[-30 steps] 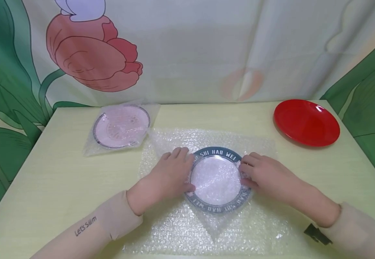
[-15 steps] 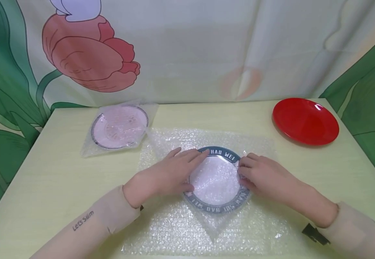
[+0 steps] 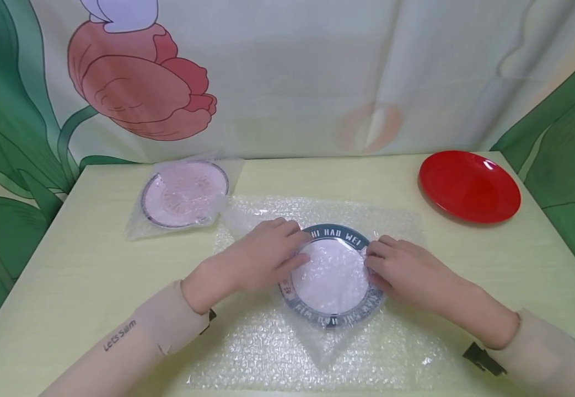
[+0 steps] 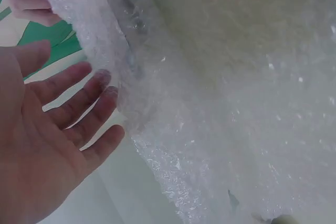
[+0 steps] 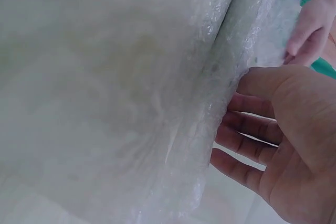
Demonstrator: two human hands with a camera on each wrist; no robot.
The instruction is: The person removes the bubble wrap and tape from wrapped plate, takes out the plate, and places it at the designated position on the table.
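Observation:
A round plate [image 3: 337,234] with a dark teal lettered rim and white middle lies on a sheet of bubble wrap [image 3: 247,353]. Folded corners of the wrap cover the plate's lower part and sides, one pointing toward the person. At the plate's left edge is my left hand [image 3: 262,256], thumb apart from the fingers; in the left wrist view its loosely spread fingertips meet the wrap's edge. On the opposite side, my right hand [image 3: 406,270] holds the folded wrap at the plate's rim, thumb over the wrap [image 5: 210,93] and fingers along its edge.
A pinkish plate [image 3: 188,193] in clear wrap lies at the table's back left. At the back right sits a glossy red plate [image 3: 471,187]. Behind the pale table [image 3: 93,286] hangs a curtain [image 3: 297,82] with a printed flower and leaves.
My left hand first spreads its fingers over the plate's upper left rim, then draws them back, its thumb shifting up off the lower left rim. My right hand stays nearly in place.

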